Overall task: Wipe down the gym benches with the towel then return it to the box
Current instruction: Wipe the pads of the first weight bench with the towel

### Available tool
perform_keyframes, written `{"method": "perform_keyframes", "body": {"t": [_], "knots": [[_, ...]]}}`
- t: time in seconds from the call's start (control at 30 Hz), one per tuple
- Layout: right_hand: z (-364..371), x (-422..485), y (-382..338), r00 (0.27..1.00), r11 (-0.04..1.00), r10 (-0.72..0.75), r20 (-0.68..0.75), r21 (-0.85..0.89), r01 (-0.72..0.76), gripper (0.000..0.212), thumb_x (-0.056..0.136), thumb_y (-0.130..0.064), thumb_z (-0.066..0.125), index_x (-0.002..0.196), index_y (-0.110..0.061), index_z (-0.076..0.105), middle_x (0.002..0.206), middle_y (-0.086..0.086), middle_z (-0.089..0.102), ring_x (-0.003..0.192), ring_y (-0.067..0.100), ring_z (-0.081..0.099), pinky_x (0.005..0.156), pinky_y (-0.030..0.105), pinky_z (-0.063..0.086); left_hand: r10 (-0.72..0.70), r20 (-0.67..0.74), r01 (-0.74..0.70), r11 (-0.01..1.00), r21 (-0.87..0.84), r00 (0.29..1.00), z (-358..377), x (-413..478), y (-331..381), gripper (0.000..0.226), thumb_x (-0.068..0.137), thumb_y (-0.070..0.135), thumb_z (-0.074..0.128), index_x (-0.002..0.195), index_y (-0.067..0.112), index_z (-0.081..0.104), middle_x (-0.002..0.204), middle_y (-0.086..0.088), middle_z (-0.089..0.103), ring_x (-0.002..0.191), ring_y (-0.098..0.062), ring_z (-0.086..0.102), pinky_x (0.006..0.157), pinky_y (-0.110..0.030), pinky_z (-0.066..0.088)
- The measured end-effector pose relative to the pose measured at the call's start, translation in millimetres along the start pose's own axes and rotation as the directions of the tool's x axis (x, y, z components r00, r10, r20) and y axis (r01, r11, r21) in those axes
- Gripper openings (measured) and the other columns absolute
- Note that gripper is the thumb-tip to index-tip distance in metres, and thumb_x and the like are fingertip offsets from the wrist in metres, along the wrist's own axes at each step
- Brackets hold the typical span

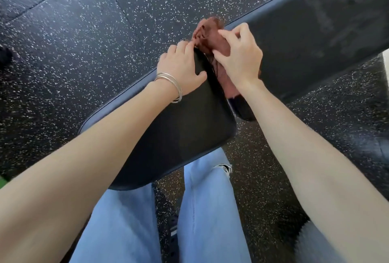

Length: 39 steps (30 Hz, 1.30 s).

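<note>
Rust-brown towel sits bunched in the gap between the seat pad and back pad of the bench, spilling past the far edge and showing again at the near edge. My right grip is curled round it, fingers and thumb closed on the cloth. My left grip lies on the seat pad at its far corner, thumb spread, fingertips bent beside the towel; whether they pinch it I cannot tell. I judge this mid-wipe, working the seam between pads. Next I'd drag the towel along the gap and free it, then sweep the back pad, which looks streaked. No box in view. Black vinyl pads over dark speckled rubber floor; my jeans stand at the near edge
</note>
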State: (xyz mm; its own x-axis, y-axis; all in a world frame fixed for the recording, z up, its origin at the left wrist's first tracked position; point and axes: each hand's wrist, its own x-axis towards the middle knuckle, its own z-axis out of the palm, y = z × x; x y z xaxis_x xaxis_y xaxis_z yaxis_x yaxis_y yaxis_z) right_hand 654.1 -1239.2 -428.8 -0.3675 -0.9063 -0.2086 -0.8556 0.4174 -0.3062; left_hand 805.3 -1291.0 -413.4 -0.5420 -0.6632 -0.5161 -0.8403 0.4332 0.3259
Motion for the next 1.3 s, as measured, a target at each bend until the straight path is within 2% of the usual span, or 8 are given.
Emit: {"method": "perform_keyframes", "body": {"t": [0.1,0.33,0.57,0.7,0.87,1.0,1.2,1.3], "knots": [[-11,9,17,1.0,1.0,-0.005,0.019,-0.009,0.005,0.043,0.083,-0.043,0.062,0.123,-0.027,0.058,0.114,0.005,0.05,0.104,0.019,0.052,0.075,0.034,0.045,-0.009,0.019,0.009,1.0,0.028,1.0,-1,1,4,0.079,0.084,0.05,0.051,0.145,0.008,0.024,0.145,-0.011,0.035,0.131,-0.034,0.035,0.104,-0.046,0.033],[-51,70,105,0.872,0.889,0.447,-0.202,-0.007,-0.457,0.044,0.086,-0.039,0.057,0.128,-0.026,0.055,0.126,0.007,0.044,0.117,0.025,0.043,0.091,0.044,0.043,0.003,0.06,-0.003,1.0,-0.002,0.998,5,27,7,0.084,0.085,0.05,0.052,0.148,0.008,0.016,0.149,-0.012,0.031,0.135,-0.032,0.034,0.107,-0.047,0.031],[-17,37,52,0.985,0.987,0.143,-0.1,-0.058,-0.149,0.043,0.087,-0.044,0.052,0.124,-0.023,0.054,0.119,0.007,0.049,0.107,0.029,0.045,0.075,0.04,0.04,-0.026,0.106,0.039,0.992,-0.119,0.994,0,56,34,0.086,0.083,0.049,0.058,0.148,0.009,0.018,0.148,-0.012,0.033,0.135,-0.03,0.035,0.106,-0.045,0.034],[-37,59,87,0.997,0.987,-0.079,-0.01,-0.138,0.077,0.042,0.089,-0.044,0.051,0.125,-0.021,0.054,0.116,0.009,0.05,0.105,0.029,0.047,0.075,0.041,0.042,-0.048,0.114,0.069,0.98,-0.185,0.992,-1,64,54,0.089,0.081,0.048,0.061,0.148,0.007,0.018,0.148,-0.012,0.031,0.136,-0.03,0.032,0.109,-0.046,0.033],[-69,95,176,0.956,0.966,0.23,-0.184,-0.076,-0.247,0.046,0.088,-0.045,0.05,0.128,-0.023,0.052,0.121,0.009,0.048,0.111,0.03,0.045,0.083,0.043,0.043,-0.058,0.075,0.071,0.981,-0.18,0.996,3,79,79,0.089,0.081,0.05,0.061,0.147,0.009,0.019,0.152,-0.01,0.026,0.139,-0.03,0.027,0.112,-0.045,0.029],[-51,61,156,0.928,0.953,0.302,-0.216,0.043,-0.3,0.044,0.087,-0.04,0.054,0.125,-0.018,0.056,0.113,0.01,0.052,0.103,0.03,0.049,0.079,0.04,0.041,-0.067,0.039,0.072,0.988,-0.14,0.997,4,90,97,0.089,0.08,0.053,0.06,0.147,0.01,0.02,0.151,-0.011,0.028,0.136,-0.034,0.03,0.111,-0.047,0.029],[-43,-21,145,0.992,0.993,-0.119,-0.038,-0.027,0.118,0.036,0.083,-0.026,0.066,0.117,-0.013,0.064,0.098,0.014,0.059,0.082,0.035,0.054,0.064,0.04,0.044,0.0,0.063,0.006,0.996,-0.087,0.998,1,90,93,0.09,0.079,0.047,0.064,0.147,0.009,0.019,0.152,-0.012,0.027,0.137,-0.034,0.029,0.112,-0.047,0.028],[-57,-7,185,0.995,0.99,-0.073,-0.074,-0.127,0.064,0.038,0.086,-0.033,0.058,0.121,-0.019,0.06,0.106,0.012,0.057,0.089,0.036,0.052,0.069,0.041,0.04,0.014,0.074,-0.009,0.997,-0.071,0.997,2,90,91,0.092,0.079,0.047,0.064,0.148,0.008,0.017,0.152,-0.013,0.026,0.138,-0.035,0.027,0.113,-0.046,0.026]]}}
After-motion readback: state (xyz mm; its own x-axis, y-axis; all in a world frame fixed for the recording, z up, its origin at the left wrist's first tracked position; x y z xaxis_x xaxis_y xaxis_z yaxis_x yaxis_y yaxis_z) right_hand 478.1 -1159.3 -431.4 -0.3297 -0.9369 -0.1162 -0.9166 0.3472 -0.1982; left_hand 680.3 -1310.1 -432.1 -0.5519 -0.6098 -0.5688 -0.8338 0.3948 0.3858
